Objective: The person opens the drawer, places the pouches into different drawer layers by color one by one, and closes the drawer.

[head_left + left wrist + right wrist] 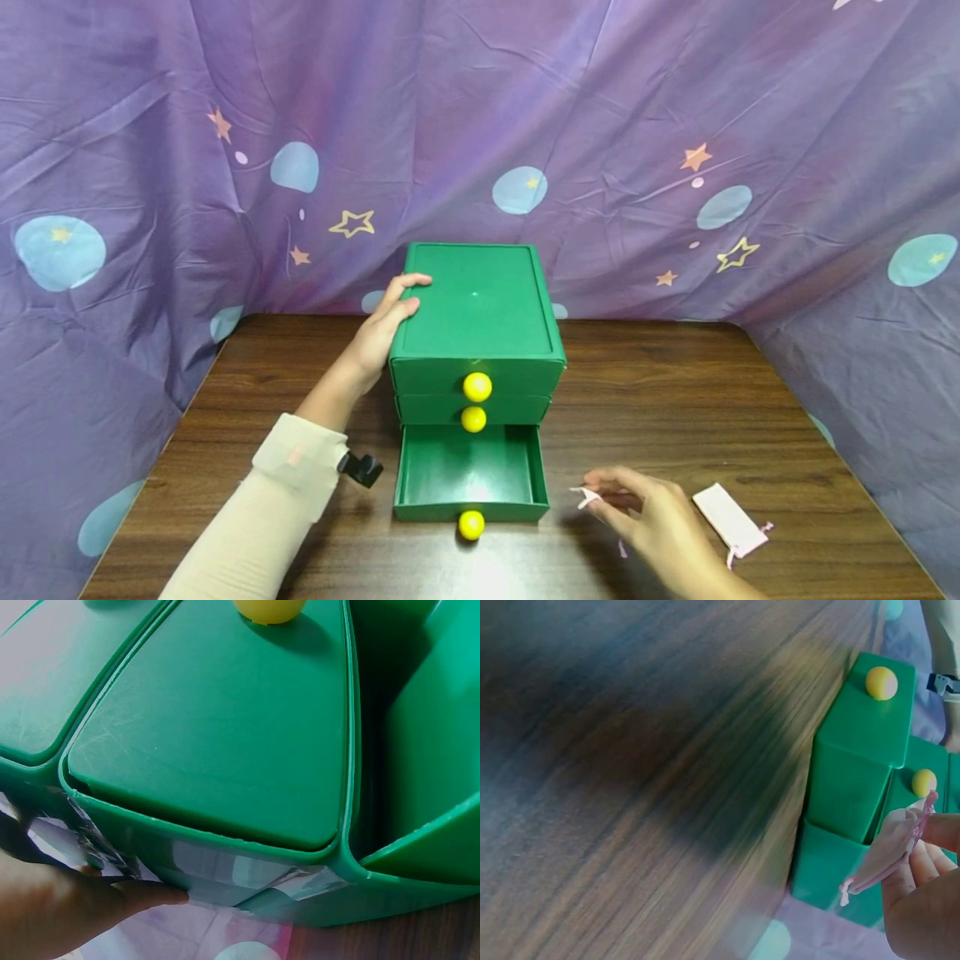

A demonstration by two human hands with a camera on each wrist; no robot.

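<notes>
A green three-drawer box [476, 304] with yellow knobs stands mid-table. Its bottom drawer [468, 471] is pulled out and holds nothing; its knob [471, 524] points at me. My left hand [401, 300] lies against the box's upper left edge, fingers fairly straight, and the left wrist view shows a finger [135, 900] pressed along the box's side [225, 735]. My right hand [600, 492] hovers just right of the open drawer and pinches a small pink pouch [587, 497]. In the right wrist view this pouch [889, 851] hangs from the fingers [922, 859] beside the box [855, 772].
A second pink pouch [731, 521] lies flat on the wooden table [675, 400] to the right of my right hand. A purple star-print cloth [675, 125] hangs behind and along both sides of the table.
</notes>
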